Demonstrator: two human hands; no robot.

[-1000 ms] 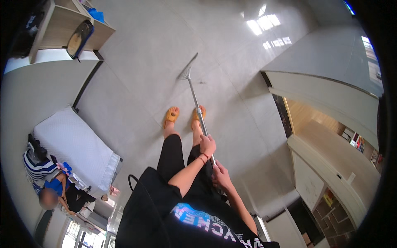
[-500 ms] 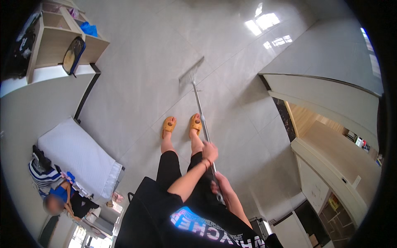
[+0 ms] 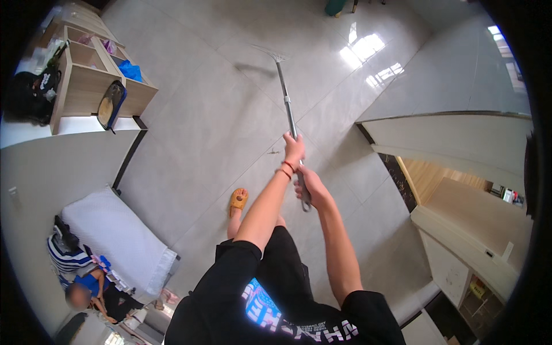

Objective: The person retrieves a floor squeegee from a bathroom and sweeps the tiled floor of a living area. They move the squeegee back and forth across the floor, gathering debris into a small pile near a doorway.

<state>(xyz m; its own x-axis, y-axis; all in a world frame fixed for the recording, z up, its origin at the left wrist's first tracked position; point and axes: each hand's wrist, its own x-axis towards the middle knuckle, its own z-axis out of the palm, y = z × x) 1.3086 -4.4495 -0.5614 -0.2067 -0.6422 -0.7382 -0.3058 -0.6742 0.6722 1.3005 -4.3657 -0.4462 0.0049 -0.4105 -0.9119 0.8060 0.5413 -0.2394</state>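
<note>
A floor squeegee (image 3: 289, 106) with a long silver pole and a wide, thin head points away from me. Its head is over the far floor tiles, apart from a dark shadow below it, so it looks raised. My left hand (image 3: 295, 150), with red bands at the wrist, is wrapped round the pole partway down. Just behind it, my right hand (image 3: 313, 187) grips the grey handle near its looped end. A small wisp of debris (image 3: 274, 152) lies on the tiles left of my left hand. One yellow slipper (image 3: 239, 199) shows on my foot; my arms hide the other.
Left stand wooden shelves (image 3: 86, 86) with bags, and a racket case (image 3: 112, 105) against them. A white-covered bed (image 3: 115, 236) lies below, with a seated person (image 3: 95, 287) beside it. Right are a grey-topped counter (image 3: 443, 86) and wooden cabinet (image 3: 471, 213). A green object (image 3: 334, 7) stands far off.
Both hands have moved forward, away from my body, carrying the squeegee with them. Its head has gone farther out and off the floor. The debris appears nearer.
</note>
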